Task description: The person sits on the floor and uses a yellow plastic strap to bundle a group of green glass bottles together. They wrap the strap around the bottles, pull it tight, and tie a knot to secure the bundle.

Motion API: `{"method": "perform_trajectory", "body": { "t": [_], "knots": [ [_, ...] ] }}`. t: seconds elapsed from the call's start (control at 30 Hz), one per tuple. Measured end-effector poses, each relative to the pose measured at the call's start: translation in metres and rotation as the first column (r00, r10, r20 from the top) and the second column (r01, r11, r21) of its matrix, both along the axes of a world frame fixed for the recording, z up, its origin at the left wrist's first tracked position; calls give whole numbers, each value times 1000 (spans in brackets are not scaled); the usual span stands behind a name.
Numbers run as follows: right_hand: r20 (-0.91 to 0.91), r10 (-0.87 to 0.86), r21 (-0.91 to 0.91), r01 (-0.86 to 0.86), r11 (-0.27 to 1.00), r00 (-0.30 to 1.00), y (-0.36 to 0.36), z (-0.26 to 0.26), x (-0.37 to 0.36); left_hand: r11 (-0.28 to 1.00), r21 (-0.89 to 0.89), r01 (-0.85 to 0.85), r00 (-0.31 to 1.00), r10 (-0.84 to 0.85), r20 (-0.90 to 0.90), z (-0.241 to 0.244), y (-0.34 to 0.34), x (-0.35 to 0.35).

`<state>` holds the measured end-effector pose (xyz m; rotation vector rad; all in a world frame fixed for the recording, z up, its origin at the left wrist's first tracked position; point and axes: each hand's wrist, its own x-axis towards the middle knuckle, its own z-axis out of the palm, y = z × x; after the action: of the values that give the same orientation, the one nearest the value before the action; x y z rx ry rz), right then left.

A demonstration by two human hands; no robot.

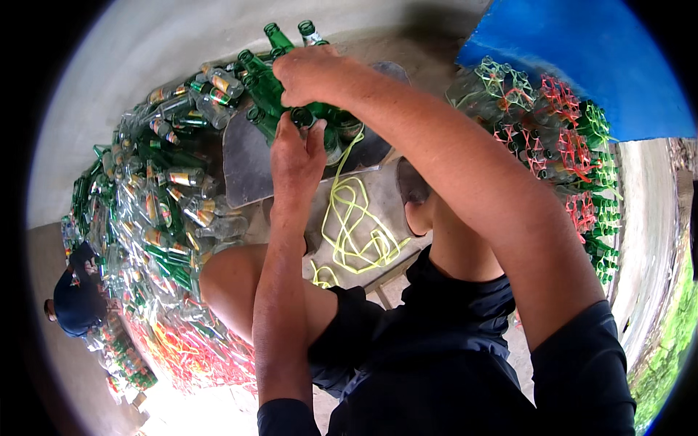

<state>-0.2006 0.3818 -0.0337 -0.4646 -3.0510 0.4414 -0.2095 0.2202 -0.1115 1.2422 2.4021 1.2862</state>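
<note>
A cluster of upright green glass bottles (pixel 264 94) stands before me on a dark flat board (pixel 248 163). My left hand (pixel 297 150) is at the near side of the cluster, thumb and fingers around the neck of one green bottle (pixel 301 116). Over the middle of the cluster, my right hand (pixel 311 76) is curled among the bottle necks; its fingertips and whatever they grip are hidden. A yellow-green plastic strap (pixel 349 218) runs from the cluster's right side down into a loose tangle on the floor between my feet.
Loose clear and green bottles (pixel 163 180) are heaped at left. Red and orange straps (pixel 191 349) lie at lower left. Strapped bottle bundles (pixel 567 147) stand at right below a blue panel (pixel 567 60). Another person (pixel 82 297) bends at far left.
</note>
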Motion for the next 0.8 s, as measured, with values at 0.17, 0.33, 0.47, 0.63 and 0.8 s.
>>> {"method": "perform_trajectory", "body": {
  "t": [0.17,0.33,0.47,0.63,0.8],
  "knots": [
    [26,3,-28,-2,1000,1000,5,-2,-1,999,27,27,1000,-27,9,2,3,-1],
    [-20,25,-73,-27,997,999,1,5,9,1000,18,-10,1000,10,-26,-3,-1,-2],
    [-23,30,-63,-31,997,999,3,13,13,998,65,-10,999,8,36,6,3,7],
    [-134,11,-8,-12,1000,991,-6,15,23,999,23,-30,999,29,22,9,3,9],
    [-583,-212,-59,219,974,784,-11,17,76,999,0,-53,998,53,28,13,1,10]
  ]
}}
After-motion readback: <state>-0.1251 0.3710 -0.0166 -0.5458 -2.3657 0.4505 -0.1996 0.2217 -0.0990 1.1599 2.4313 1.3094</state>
